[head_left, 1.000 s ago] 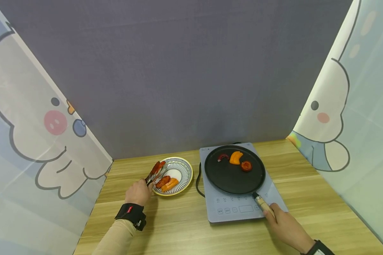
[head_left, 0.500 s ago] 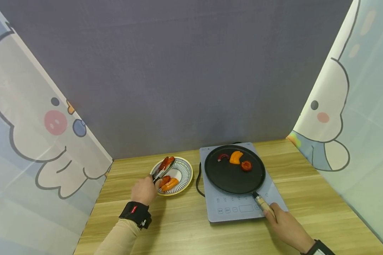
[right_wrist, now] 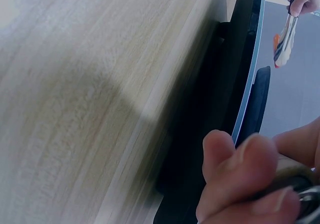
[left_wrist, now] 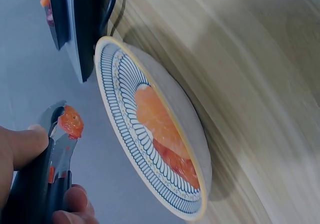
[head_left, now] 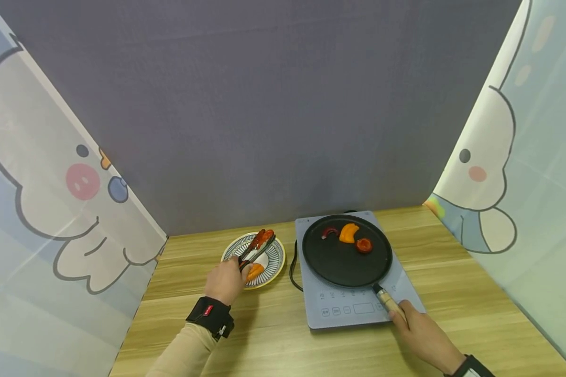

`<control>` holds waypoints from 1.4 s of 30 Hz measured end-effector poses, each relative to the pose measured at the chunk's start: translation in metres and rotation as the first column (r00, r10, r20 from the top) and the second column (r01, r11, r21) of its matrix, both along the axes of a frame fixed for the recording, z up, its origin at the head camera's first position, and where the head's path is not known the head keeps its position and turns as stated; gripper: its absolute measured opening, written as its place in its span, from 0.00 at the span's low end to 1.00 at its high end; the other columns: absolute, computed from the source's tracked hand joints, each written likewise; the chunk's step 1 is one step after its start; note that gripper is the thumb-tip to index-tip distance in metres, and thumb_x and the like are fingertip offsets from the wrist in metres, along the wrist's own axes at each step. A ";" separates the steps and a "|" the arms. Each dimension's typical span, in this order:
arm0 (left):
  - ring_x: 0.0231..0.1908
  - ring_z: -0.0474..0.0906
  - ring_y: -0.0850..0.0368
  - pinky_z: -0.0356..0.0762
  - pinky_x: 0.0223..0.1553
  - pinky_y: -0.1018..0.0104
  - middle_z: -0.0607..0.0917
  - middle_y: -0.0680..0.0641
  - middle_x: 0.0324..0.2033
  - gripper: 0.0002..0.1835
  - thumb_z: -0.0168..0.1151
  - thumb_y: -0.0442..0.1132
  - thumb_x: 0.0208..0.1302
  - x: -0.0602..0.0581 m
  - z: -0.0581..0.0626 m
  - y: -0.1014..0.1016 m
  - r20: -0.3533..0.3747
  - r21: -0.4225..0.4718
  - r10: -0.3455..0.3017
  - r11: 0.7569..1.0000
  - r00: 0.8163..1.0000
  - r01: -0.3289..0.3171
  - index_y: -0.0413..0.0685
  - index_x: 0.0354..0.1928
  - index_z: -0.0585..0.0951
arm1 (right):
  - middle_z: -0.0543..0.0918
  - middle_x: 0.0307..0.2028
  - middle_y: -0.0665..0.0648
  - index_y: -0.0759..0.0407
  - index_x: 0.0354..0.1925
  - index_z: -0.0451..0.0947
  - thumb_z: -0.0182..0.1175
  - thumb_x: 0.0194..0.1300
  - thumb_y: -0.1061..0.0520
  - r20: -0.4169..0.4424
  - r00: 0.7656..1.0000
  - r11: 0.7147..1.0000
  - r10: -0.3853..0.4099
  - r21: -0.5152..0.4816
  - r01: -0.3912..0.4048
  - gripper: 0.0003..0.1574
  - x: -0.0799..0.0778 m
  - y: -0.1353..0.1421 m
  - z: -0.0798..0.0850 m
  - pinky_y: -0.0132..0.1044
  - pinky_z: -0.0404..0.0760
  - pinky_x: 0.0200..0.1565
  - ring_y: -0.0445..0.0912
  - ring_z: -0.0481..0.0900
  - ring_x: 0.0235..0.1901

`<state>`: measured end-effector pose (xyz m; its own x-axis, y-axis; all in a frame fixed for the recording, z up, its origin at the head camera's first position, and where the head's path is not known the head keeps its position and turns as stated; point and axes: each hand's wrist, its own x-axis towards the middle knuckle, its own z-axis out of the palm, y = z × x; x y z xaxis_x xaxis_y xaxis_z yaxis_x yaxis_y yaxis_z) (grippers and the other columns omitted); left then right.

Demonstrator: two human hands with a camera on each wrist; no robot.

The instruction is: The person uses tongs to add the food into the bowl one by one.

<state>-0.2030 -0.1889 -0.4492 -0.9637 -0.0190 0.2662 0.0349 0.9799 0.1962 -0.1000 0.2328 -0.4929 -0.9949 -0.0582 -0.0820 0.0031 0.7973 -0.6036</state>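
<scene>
My left hand (head_left: 225,281) grips black-handled tongs (left_wrist: 30,189), which hold a glossy red food piece (left_wrist: 71,122) above the patterned plate (head_left: 278,262). On the plate lie an orange piece (left_wrist: 155,114) and a red piece (left_wrist: 177,166), partly hidden by the hand in the head view. My right hand (head_left: 424,335) is curled round the wooden handle (head_left: 387,300) of a flat black frying pan (head_left: 347,267). A dark red curved piece (head_left: 329,231), an orange piece (head_left: 348,233) and a round red piece (head_left: 364,245) rest in the pan.
Under the pan stands a grey induction cooker (head_left: 315,315) with touch controls along its front. Its black cable (head_left: 292,272) runs between cooker and plate. A grey partition (head_left: 283,115) closes off the back of the wooden table (head_left: 273,345); cartoon-printed panels flank both sides.
The left hand, with tongs and red piece, has moved rightward from the plate's left edge across the plate. My right hand, the pan and its contents stay put.
</scene>
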 end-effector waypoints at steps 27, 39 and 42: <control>0.10 0.65 0.56 0.57 0.10 0.61 0.70 0.50 0.13 0.20 0.61 0.56 0.53 0.007 -0.009 0.026 -0.088 -0.015 -0.110 0.994 0.990 0.109 0.47 0.21 0.71 | 0.64 0.16 0.49 0.60 0.36 0.65 0.47 0.67 0.45 -0.010 1.000 1.000 0.007 0.007 -0.006 0.18 0.000 0.000 -0.002 0.31 0.60 0.13 0.38 0.60 0.11; 0.11 0.66 0.57 0.58 0.10 0.63 0.69 0.51 0.15 0.20 0.62 0.56 0.53 0.009 -0.009 0.037 -0.140 -0.053 -0.135 0.990 0.981 0.129 0.46 0.21 0.72 | 0.64 0.15 0.49 0.60 0.37 0.65 0.47 0.68 0.47 -0.018 1.000 1.000 0.005 0.017 -0.004 0.16 -0.001 0.001 -0.002 0.31 0.60 0.13 0.38 0.60 0.11; 0.11 0.68 0.56 0.60 0.11 0.62 0.70 0.51 0.15 0.20 0.62 0.56 0.53 0.009 -0.009 0.039 -0.161 -0.061 -0.145 0.989 0.976 0.137 0.46 0.22 0.72 | 0.64 0.15 0.49 0.60 0.36 0.65 0.47 0.67 0.48 -0.025 1.000 1.000 0.005 0.022 -0.004 0.15 -0.001 0.001 -0.003 0.30 0.60 0.13 0.38 0.60 0.11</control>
